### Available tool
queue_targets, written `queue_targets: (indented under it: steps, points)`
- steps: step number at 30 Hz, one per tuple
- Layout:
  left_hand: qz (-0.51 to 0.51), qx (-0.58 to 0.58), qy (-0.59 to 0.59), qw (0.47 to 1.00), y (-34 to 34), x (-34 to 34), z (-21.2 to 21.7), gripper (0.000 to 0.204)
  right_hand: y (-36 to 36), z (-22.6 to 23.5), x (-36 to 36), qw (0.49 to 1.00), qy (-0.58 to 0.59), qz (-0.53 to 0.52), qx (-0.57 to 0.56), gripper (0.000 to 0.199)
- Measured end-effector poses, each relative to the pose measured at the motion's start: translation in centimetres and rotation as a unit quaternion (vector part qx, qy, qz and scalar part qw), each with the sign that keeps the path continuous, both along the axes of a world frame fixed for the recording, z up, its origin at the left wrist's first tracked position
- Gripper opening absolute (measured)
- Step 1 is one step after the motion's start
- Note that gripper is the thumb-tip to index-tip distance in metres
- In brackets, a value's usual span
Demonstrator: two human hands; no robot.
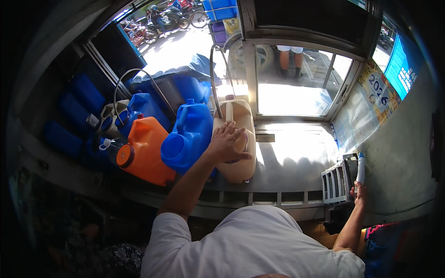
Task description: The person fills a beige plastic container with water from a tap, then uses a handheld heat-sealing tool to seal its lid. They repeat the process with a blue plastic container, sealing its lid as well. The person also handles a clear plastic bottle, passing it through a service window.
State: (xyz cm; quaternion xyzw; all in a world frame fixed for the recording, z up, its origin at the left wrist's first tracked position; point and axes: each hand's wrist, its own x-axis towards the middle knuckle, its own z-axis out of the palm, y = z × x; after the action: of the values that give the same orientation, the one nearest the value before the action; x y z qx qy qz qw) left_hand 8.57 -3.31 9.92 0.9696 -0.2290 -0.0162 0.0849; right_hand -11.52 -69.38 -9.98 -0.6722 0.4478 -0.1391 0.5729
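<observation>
A beige plastic jug stands upright on the metal counter, a curved tube reaching down to its top. My left hand lies over the jug's near side, fingers spread. Left of it is a blue jug with its wide round mouth facing me. An orange jug with a dark round cap sits further left. At the right wall my right hand is closed round a slim white tube with a blue top, whose kind I cannot make out. Beside it is a light slatted box.
More blue jugs and a clear bottle crowd the counter's left side. A second curved tube arches over them. Behind the counter are framed windows, with a person's legs and parked motorbikes outside. Posters cover the right wall.
</observation>
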Motion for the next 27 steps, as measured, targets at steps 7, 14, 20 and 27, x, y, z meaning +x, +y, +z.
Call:
queue_targets:
  steps: [7, 14, 20, 27]
  points:
    - [-0.025, 0.057, 0.059, 0.996, 0.6, 0.6, 1.8, 0.121, 14.3, 6.3, 4.0, 0.869, -0.297, 0.121, 0.377, 0.039]
    - [-0.012, 0.084, 0.125, 0.988, -0.2, 1.0, 3.7, 0.127, 24.8, 9.6, 6.7, 0.843, -0.145, 0.352, 0.378, 0.064]
    - [-0.016, 0.09, 0.132, 0.987, -0.4, 1.9, 4.3, 0.131, 30.5, 8.4, 6.7, 0.758, -0.099, 0.462, 0.449, 0.077]
    - [-0.008, 0.116, 0.162, 0.98, -0.8, 2.9, 3.1, 0.124, 31.0, 9.0, 7.3, 0.778, -0.094, 0.485, 0.388, 0.077]
